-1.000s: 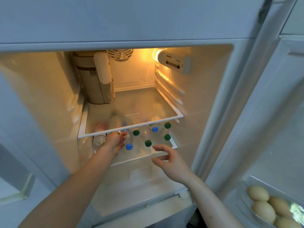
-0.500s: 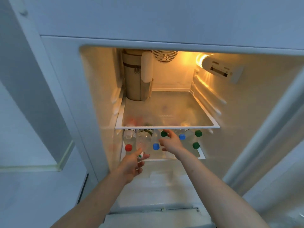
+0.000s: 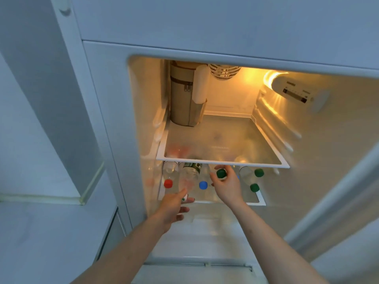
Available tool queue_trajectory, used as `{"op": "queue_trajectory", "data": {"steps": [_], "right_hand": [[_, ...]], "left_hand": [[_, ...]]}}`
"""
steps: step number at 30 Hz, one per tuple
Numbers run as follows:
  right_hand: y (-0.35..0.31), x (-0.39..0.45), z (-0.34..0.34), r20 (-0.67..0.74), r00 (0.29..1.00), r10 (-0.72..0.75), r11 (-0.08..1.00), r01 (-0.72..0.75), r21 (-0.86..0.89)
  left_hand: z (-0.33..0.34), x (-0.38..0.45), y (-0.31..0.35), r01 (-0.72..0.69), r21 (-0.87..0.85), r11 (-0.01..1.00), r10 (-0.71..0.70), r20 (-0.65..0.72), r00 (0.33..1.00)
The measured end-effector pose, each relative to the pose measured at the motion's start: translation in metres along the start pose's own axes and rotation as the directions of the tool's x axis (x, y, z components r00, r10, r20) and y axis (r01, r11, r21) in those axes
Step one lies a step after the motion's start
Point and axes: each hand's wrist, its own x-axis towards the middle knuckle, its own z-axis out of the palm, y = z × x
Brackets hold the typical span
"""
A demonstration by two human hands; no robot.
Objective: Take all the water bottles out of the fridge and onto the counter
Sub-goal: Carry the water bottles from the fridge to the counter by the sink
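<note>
Fridge open, interior lamp on. Water bottles (image 3: 249, 177) lie on their sides on the lower shelf (image 3: 261, 200), caps facing out: red cap (image 3: 168, 183), blue cap (image 3: 203, 185), three green. None out yet; no tabletop in view.

Left hand (image 3: 174, 206): grip appears curled round the cap end of a clear bottle (image 3: 189, 177) whose body angles back under the upper shelf (image 3: 222, 160); blur makes the hold uncertain. Right hand (image 3: 226, 186): thumb and fingers closing about a green cap (image 3: 221, 173), seemingly pinching it.

Risks:
- Bottles lie loose, side by side, touching. Pulling one could roll its neighbours toward the shelf lip and off.
- Little clearance under the upper shelf; lifting a bottle before it is drawn forward could knock the glass.
- A cap-only pinch on a likely wet, cold bottle may slip once the full weight comes free.
- Both hands loaded at once leaves none to steady the row.

Surroundings: tan zip bag (image 3: 182, 95) stands at the back left of the upper shelf. Control panel (image 3: 297, 93) on the right wall. Pale cabinetry to the left.
</note>
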Motion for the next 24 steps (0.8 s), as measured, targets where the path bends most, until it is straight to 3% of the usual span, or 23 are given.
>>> {"op": "queue_trajectory", "data": {"steps": [7, 13, 17, 21, 24], "right_hand": [[0.015, -0.068, -0.015, -0.075, 0.992, -0.1, 0.993, 0.104, 0.062], [-0.007, -0.111, -0.056, -0.183, 0.966, -0.185, 0.979, 0.197, 0.052], [-0.017, -0.137, -0.067, -0.107, 0.978, -0.179, 0.983, 0.182, 0.019], [-0.011, -0.158, -0.061, 0.055, 0.994, -0.1, 0.994, 0.102, -0.041], [0.004, -0.167, -0.052, 0.197, 0.979, -0.041, 0.991, 0.066, -0.119]], "left_hand": [[0.01, 0.001, -0.019, -0.189, 0.276, 0.942, 0.219, -0.083, 0.972], [-0.005, -0.037, -0.029, -0.354, 0.45, 0.82, 0.479, -0.199, 0.855], [-0.017, -0.062, -0.039, -0.464, 0.485, 0.741, 0.605, -0.186, 0.774], [-0.021, -0.086, -0.042, -0.545, 0.556, 0.628, 0.711, -0.126, 0.691], [-0.021, -0.097, -0.047, -0.541, 0.618, 0.571, 0.716, -0.054, 0.696]]}}
